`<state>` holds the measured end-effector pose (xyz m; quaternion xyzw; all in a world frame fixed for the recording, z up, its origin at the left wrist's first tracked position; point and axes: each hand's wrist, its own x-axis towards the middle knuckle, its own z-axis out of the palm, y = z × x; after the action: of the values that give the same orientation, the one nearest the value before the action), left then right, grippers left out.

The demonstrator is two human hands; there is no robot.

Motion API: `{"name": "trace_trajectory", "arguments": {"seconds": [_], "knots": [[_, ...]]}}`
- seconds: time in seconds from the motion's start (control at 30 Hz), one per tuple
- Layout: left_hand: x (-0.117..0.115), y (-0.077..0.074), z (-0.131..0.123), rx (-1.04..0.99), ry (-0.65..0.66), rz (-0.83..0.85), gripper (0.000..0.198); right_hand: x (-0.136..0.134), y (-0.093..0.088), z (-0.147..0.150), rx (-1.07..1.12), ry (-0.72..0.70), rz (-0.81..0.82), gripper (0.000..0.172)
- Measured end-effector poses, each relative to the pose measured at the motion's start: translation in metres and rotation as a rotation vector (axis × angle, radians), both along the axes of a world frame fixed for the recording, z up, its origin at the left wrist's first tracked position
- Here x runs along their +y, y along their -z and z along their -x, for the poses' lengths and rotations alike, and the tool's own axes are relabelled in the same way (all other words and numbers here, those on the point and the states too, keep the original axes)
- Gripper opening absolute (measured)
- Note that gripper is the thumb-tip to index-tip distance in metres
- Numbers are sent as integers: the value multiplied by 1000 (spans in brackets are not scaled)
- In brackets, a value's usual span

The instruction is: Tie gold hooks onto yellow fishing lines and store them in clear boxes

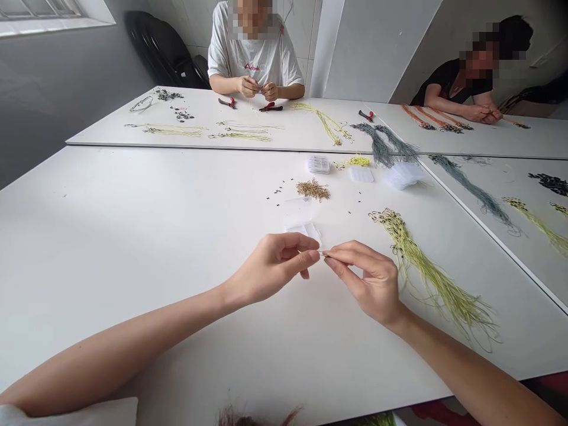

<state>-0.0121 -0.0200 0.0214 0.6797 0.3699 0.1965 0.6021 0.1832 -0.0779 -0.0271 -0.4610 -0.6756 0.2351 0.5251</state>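
My left hand and my right hand meet fingertip to fingertip above the white table. Each pinches a tiny, thin piece between thumb and forefinger; it is too small to name. Just behind the fingertips lies an open clear plastic box, partly hidden by my left hand. Beyond it is a heap of small gold-coloured metal pieces, with a few tiny black bits scattered beside it. Right of my right hand lies a bundle of yellow-green cords with dark fittings at one end.
Clear boxes and a pile of clear plastic cases stand farther back. Grey cord bundles lie across the table joint. Two people work opposite, near red-and-black pliers and orange cords.
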Motion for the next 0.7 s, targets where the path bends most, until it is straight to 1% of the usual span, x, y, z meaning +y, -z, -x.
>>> {"name": "trace_trajectory", "arguments": {"seconds": [0.1, 0.17, 0.23, 0.33, 0.47, 0.57, 0.7], "knots": [[-1, 4, -3, -66, 13, 151, 28, -2, 1, -1, -106, 37, -95, 28], [-1, 8, -4, -107, 14, 211, 29, -3, 2, -1, -163, 58, -134, 30], [-1, 11, -5, -132, 2, 232, 29, -3, 2, -1, -198, 72, -162, 30], [0, 13, -4, -96, -30, 241, 33, -3, 1, -3, -240, 99, -214, 30], [-1, 14, -4, -51, 5, 323, 37, -2, 0, -5, -336, 125, -328, 33], [-2, 15, -6, -122, 18, 378, 32, -1, -2, -5, -394, 126, -398, 33], [-2, 15, -6, -197, -19, 370, 27, -2, -2, -3, -437, 132, -449, 35]]}}
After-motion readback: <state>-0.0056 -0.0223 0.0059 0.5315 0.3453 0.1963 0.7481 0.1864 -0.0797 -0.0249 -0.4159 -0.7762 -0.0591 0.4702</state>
